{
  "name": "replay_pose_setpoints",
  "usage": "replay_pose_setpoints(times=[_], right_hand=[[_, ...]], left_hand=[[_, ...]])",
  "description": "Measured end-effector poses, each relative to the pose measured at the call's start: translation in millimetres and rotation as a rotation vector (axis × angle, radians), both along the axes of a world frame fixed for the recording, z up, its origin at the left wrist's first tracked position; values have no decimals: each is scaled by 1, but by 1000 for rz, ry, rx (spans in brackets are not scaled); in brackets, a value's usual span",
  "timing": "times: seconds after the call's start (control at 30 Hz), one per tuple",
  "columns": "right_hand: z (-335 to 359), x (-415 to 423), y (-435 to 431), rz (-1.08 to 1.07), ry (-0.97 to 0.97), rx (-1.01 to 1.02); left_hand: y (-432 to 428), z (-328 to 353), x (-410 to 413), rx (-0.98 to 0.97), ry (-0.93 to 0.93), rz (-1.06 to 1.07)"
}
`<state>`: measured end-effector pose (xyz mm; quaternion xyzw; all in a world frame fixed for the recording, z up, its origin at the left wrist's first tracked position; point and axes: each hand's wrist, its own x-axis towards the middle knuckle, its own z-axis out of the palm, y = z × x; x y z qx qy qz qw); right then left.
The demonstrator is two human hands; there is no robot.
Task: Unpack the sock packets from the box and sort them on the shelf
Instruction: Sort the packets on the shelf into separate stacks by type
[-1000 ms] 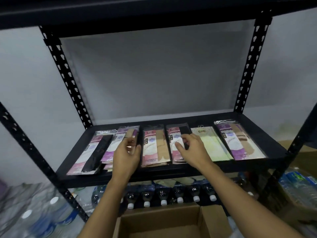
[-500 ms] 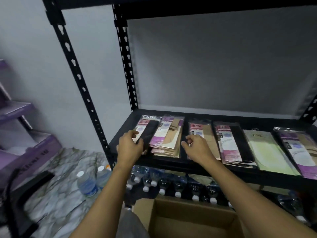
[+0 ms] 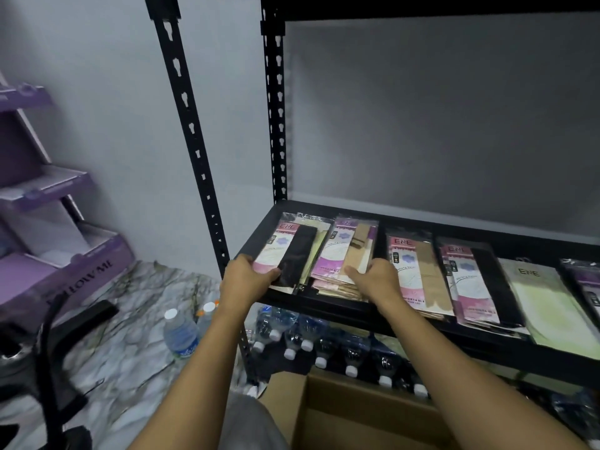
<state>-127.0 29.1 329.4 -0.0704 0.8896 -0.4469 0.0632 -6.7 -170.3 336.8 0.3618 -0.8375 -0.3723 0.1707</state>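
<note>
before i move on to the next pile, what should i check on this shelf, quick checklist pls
1. Left hand holds the pink packet with the black sock by its near end: ok.
2. Right hand grip on the purple packet stack with beige socks: cannot tell, fingers hidden.
3. That purple stack squared up: not ok, lower packets fan out near the front rim of the black metal shelf.
4. Brown cardboard box emptied: cannot tell, the arms cover much of it.
</note>
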Motion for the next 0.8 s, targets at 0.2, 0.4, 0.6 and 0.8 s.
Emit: replay_pose_setpoints(times=[0.2, 0.4, 0.6, 0.8], right_hand=[[8, 2, 0, -107, -65, -255], [7, 13, 0, -127, -146, -492], [18, 36, 14, -120, -28, -552], [37, 60, 36, -83, 80, -638]], left_hand=[[-13, 1, 6, 439, 153, -19], [-3, 0, 15, 636, 297, -33], [12, 2, 24, 682, 448, -20], [28, 8, 35, 691, 580, -66]])
